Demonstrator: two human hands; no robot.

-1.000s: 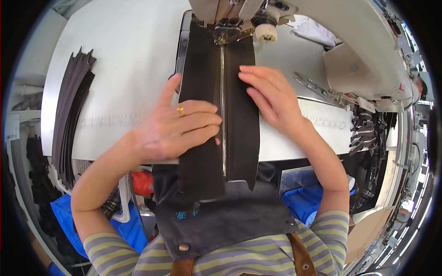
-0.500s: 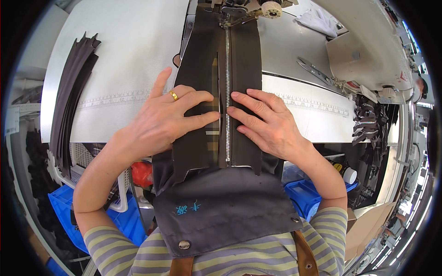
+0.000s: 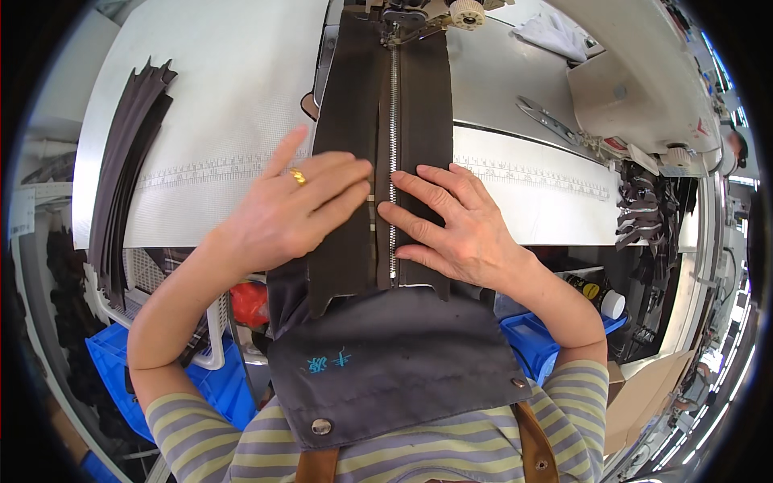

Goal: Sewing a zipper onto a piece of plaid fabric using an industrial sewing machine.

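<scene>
A dark brown fabric piece (image 3: 342,97) with a silver zipper (image 3: 393,105) along it runs from under the presser foot (image 3: 392,36) down to the near table edge and over it. My left hand (image 3: 302,209) lies over the fabric's left side, fingers extended toward the zipper, thumb raised, slightly blurred. My right hand (image 3: 451,229) is spread on the right side, fingertips resting on the zipper and the strip just left of it. Neither hand is closed on anything.
Stacked dark strips (image 3: 129,161) lie at left. Scissors (image 3: 543,119), a white cloth (image 3: 539,40) and bundled dark pieces (image 3: 640,205) are at right, beside the machine body (image 3: 628,97). Blue bins (image 3: 113,358) and a white basket (image 3: 145,270) sit below the table.
My right hand has come down the fabric and spread over the zipper, then shifted slightly left. My left hand's fingers have drawn closer together and moved a little back from the zipper.
</scene>
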